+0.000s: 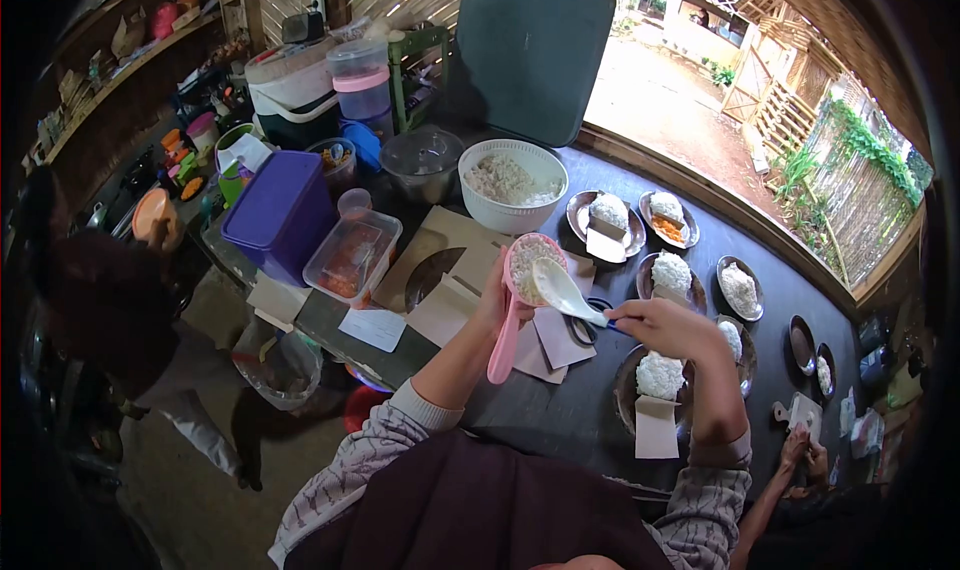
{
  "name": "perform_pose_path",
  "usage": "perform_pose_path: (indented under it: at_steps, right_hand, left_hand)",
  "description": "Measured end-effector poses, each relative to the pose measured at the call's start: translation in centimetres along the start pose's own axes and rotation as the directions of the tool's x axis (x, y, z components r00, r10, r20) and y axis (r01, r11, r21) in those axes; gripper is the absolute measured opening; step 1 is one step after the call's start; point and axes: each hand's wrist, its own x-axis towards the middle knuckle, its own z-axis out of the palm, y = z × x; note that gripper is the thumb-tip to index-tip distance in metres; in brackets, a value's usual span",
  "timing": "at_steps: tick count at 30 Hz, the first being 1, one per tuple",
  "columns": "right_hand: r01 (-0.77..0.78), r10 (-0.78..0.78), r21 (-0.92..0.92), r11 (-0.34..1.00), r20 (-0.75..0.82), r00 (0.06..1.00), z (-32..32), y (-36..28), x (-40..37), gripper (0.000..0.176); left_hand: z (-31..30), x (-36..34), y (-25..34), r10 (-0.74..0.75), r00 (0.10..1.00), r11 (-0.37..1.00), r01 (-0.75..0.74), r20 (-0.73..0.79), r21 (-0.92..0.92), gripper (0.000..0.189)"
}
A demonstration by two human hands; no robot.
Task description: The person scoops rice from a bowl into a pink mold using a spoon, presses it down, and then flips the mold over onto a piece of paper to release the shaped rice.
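The left hand (494,292) wraps a smooth pink round scoop (505,342) of grainy rice (522,255), inward of the table's (560,405) near edge; the right hand (660,327) pinches a glossy white spoon (562,292) at the rice.

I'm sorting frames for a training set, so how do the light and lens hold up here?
In the head view, daylight washes out the yard; in that same view, shadow swallows the person at far left, a bluish sheen lies on the table by the opening, and the wide lens warps the scene toward its dark, rounded borders.
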Motion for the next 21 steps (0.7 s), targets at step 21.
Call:
perform_pose_path:
  at_steps: [21]
  right_hand:
    - [0.117, -0.113, 0.027, 0.993, -0.118, 0.987, 2.1, -3.5, -0.6, 0.028]
  left_hand:
    - [3.8, -5.6, 1.0, 0.094, 0.959, 0.988, -0.055, -0.267, 0.147, 0.066]
